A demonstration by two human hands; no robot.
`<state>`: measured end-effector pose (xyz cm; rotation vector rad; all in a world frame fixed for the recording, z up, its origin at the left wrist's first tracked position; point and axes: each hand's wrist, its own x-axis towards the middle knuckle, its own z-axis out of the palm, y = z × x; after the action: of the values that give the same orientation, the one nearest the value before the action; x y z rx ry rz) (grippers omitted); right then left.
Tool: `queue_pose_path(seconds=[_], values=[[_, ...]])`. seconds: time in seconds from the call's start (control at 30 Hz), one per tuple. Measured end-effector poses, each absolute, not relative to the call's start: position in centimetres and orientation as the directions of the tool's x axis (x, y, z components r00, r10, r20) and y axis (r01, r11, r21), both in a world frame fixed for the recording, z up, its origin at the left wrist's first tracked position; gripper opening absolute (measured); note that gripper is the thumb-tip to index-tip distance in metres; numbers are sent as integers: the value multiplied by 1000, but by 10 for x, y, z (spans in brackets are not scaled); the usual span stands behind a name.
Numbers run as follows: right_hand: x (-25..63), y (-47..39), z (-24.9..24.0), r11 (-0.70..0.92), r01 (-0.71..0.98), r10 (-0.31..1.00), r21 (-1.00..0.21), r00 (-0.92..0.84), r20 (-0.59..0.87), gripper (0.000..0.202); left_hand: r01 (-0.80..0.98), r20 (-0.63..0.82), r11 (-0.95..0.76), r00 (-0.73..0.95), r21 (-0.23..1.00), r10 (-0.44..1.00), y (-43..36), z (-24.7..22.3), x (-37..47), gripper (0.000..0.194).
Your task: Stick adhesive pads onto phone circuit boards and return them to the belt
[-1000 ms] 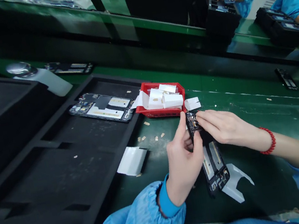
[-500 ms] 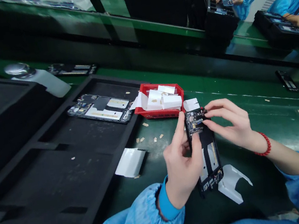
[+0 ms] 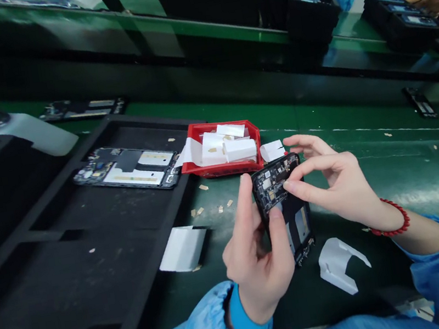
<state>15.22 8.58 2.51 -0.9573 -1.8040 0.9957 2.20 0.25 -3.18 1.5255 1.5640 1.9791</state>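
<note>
An opened phone [image 3: 296,216], its back off, is gripped by my left hand [image 3: 259,258], thumb on the inner face and fingers along the far edge. The phone is tilted above the green bench. Its circuit board [image 3: 268,184] faces up at the top end. My right hand [image 3: 337,182] has thumb and index finger pinched together at the board; whatever is between the fingertips is too small to make out. The other right fingers curl beyond the phone's top edge. A cut-out white sheet [image 3: 336,268] lies beside the phone on the right.
Behind the phone stands a red bin [image 3: 224,169] of white slips. A black tray [image 3: 132,245] on the left holds another opened phone [image 3: 132,167]. Small tan bits and a folded white sheet [image 3: 183,248] lie on the bench [image 3: 386,271]. Co-workers in blue sit across.
My left hand has tilted the phone up more steeply and shifted slightly left. My right thumb and index finger have moved left onto the board. The whole view has swung a little.
</note>
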Motion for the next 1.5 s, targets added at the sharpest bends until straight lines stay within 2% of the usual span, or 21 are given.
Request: queue_pose_path(seconds=[0.27, 0.57, 0.8, 1.13, 1.5], values=[[151, 86, 29, 385, 103, 850, -917, -427, 309, 10, 430, 599, -422, -488, 798, 635, 2, -23, 23, 67], [142, 70, 26, 521, 83, 813, -849, -351, 465, 14, 169, 450, -454, -632, 875, 631, 7, -15, 29, 41], [134, 63, 26, 493, 21, 833, -870, -298, 465, 15, 248, 512, -479, -646, 842, 566, 10, -11, 32, 42], [131, 57, 25, 488, 57, 852, -871, -250, 461, 14, 329, 497, -379, -670, 865, 552, 11, -3, 37, 35], [128, 55, 23, 476, 33, 862, -879, -217, 459, 15, 318, 468, -350, -687, 881, 555, 11, -4, 37, 34]])
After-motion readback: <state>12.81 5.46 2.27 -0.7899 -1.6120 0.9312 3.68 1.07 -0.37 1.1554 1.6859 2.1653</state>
